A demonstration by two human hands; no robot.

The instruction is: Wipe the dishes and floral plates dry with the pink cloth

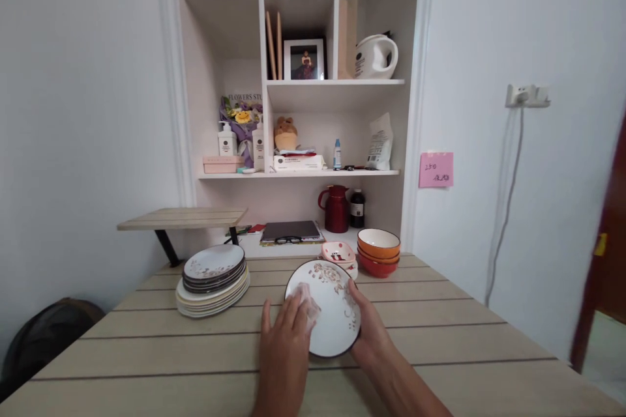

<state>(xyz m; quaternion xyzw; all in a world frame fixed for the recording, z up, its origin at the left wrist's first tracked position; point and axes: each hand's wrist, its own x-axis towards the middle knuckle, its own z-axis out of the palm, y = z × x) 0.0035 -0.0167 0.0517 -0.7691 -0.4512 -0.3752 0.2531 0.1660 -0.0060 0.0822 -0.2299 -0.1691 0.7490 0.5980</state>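
A white plate (330, 322) with a dark rim and a brown flower pattern is tilted up over the table, its face toward me. My right hand (369, 332) grips its right edge, thumb on the face and the other fingers behind. Against the left part of the face, my left hand (286, 339) presses a crumpled pale pinkish cloth or tissue (309, 308) under its fingers. To the left stands a stack of plates (214, 277), dark-rimmed ones on top of pale ones. Behind the held plate are small pink-and-white dishes (338, 251) and several stacked orange and red bowls (378, 247).
The slatted wooden table (454, 332) meets a white shelf unit (298, 101). A small raised wooden shelf (183, 217) stands at the back left. Farther back are a dark laptop-like slab (290, 230), glasses (288, 240), a red jug (336, 210) and a dark bottle (357, 208).
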